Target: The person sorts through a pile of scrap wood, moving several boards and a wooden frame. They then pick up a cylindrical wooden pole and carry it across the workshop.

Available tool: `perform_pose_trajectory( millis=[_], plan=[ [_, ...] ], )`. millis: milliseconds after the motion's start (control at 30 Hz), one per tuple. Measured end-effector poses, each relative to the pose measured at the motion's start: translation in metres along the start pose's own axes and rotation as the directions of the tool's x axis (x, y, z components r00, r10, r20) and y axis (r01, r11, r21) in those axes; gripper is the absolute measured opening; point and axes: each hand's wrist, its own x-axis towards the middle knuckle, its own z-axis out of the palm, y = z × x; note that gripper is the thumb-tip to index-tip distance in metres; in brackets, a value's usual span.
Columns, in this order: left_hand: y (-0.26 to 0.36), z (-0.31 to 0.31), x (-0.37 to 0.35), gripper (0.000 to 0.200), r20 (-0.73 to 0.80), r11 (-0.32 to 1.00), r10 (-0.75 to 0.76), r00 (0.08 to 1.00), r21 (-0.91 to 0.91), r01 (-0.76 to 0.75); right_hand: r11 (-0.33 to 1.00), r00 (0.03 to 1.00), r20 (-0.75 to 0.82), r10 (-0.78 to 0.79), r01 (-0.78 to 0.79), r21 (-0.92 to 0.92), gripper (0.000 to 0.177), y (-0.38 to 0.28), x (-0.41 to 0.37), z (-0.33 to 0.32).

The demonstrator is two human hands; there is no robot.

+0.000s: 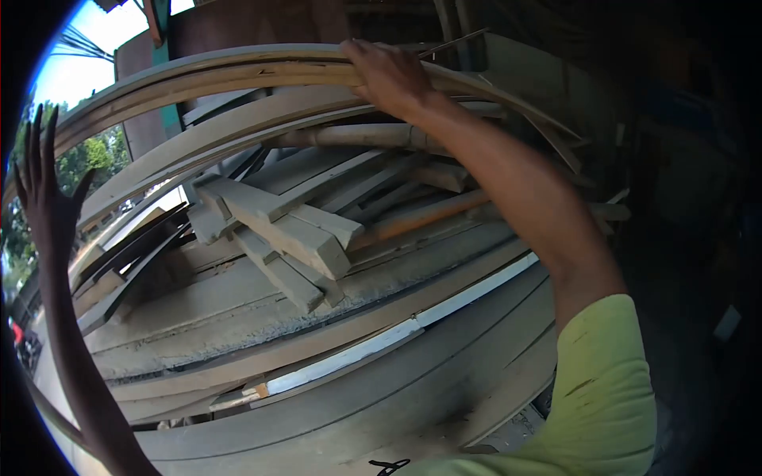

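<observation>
My right hand [390,77] is closed over long wooden strips [230,78] that run across the top of the pile, its fingers wrapped over their upper edge. At the far left my left hand [49,178] is raised with its fingers spread, in front of or beside the left part of the strips; whether it touches them I cannot tell. Under the strips lies a wide curved-looking board [238,127]. Below that, short wooden blocks [278,230] lie crosswise on the stack.
Large planks [190,297] are stacked beneath, one with a white edge strip [349,361]. A round pole [361,135] lies at the back. A green post [169,119] stands behind the strips. Trees [103,155] show outside at the left. The right side is dark.
</observation>
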Motion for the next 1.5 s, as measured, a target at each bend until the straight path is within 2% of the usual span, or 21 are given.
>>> perform_pose_trajectory(
  millis=[67, 100, 133, 200, 333, 400, 467, 567, 600, 667, 700, 733, 800, 833, 1000, 1167, 1333, 1500],
  plan=[
    [-0.037, 0.024, -0.005, 0.087, 0.165, 0.988, -0.049, 0.985, -0.136, 0.072, 0.998, 0.999, -0.022, -0.038, 0.039, 0.040, 0.053, -0.005, -0.010, -0.011],
    [-0.044, 0.035, -0.012, 0.080, 0.124, 0.976, -0.009, 0.992, -0.215, 0.036, 1.000, 1.000, -0.010, -0.021, 0.022, 0.019, 0.053, -0.007, -0.014, -0.013],
    [-0.055, 0.041, -0.021, 0.077, 0.154, 0.972, -0.005, 0.988, -0.230, 0.041, 0.998, 0.999, -0.020, -0.049, 0.050, 0.038, 0.053, -0.009, -0.016, -0.015],
    [-0.064, 0.043, -0.039, 0.070, 0.204, 0.982, -0.001, 0.979, -0.185, 0.039, 0.996, 0.997, -0.025, -0.066, 0.067, 0.050, 0.054, -0.012, -0.023, -0.021],
    [-0.068, 0.023, -0.084, 0.060, 0.251, 0.997, 0.010, 0.968, -0.079, 0.010, 0.994, 0.992, 0.082, -0.100, 0.096, 0.045, 0.056, -0.031, -0.038, -0.042],
    [-0.063, 0.004, -0.101, 0.056, 0.260, 1.000, 0.022, 0.965, -0.022, -0.017, 0.989, 0.989, 0.036, -0.147, 0.146, 0.030, 0.055, -0.040, -0.047, -0.047],
    [-0.056, -0.018, -0.117, 0.054, 0.267, 0.998, 0.039, 0.963, 0.039, -0.051, 0.988, 0.988, 0.053, -0.146, 0.144, 0.051, 0.054, -0.047, -0.054, -0.051],
    [-0.038, -0.048, -0.132, 0.054, 0.282, 0.991, 0.067, 0.957, 0.094, -0.097, 0.974, 0.972, -0.100, -0.211, 0.218, 0.058, 0.032, -0.063, -0.071, -0.067],
    [-0.032, -0.059, -0.137, 0.055, 0.279, 0.988, 0.071, 0.958, 0.111, -0.106, 0.976, 0.976, -0.081, -0.202, 0.207, 0.062, 0.032, -0.066, -0.077, -0.071],
    [-0.020, -0.082, -0.148, 0.057, 0.276, 0.982, 0.077, 0.958, 0.145, -0.121, 0.965, 0.944, -0.217, -0.247, 0.260, 0.030, 0.025, -0.071, -0.085, -0.078],
    [-0.018, -0.094, -0.153, 0.059, 0.282, 0.980, 0.079, 0.956, 0.156, -0.126, 0.961, 0.943, -0.219, -0.249, 0.269, 0.067, 0.020, -0.074, -0.089, -0.085],
    [-0.018, -0.106, -0.157, 0.061, 0.292, 0.979, 0.077, 0.953, 0.159, -0.127, 0.964, 0.954, -0.204, -0.219, 0.244, 0.103, 0.020, -0.078, -0.097, -0.094],
    [-0.015, -0.126, -0.170, 0.058, 0.314, 0.978, 0.086, 0.945, 0.154, -0.141, 0.897, 0.967, -0.098, -0.234, 0.254, 0.362, 0.032, -0.085, -0.113, -0.116],
    [-0.016, -0.134, -0.179, 0.057, 0.316, 0.982, 0.080, 0.945, 0.140, -0.130, 0.897, 0.976, -0.076, -0.202, 0.216, 0.386, 0.032, -0.087, -0.108, -0.136],
    [-0.008, -0.171, -0.223, 0.054, 0.328, 1.000, -0.015, 0.944, 0.022, 0.008, 0.908, 0.971, 0.011, -0.238, 0.218, 0.357, 0.042, -0.106, -0.157, -0.182],
    [0.014, -0.219, -0.267, 0.055, 0.431, 0.966, -0.115, 0.895, -0.160, 0.201, 0.931, 0.959, 0.159, -0.233, 0.172, 0.322, 0.052, -0.133, -0.222, -0.228],
    [0.092, -0.301, -0.269, 0.050, 0.562, 0.917, -0.051, 0.825, -0.301, 0.262, 0.935, 0.918, 0.353, -0.183, 0.052, 0.350, 0.063, -0.169, -0.291, -0.279],
    [0.149, -0.385, -0.287, 0.048, 0.693, 0.881, 0.027, 0.721, -0.358, 0.311, 0.902, 0.783, 0.607, -0.138, -0.153, 0.403, 0.064, -0.217, -0.362, -0.322]
  ],
)
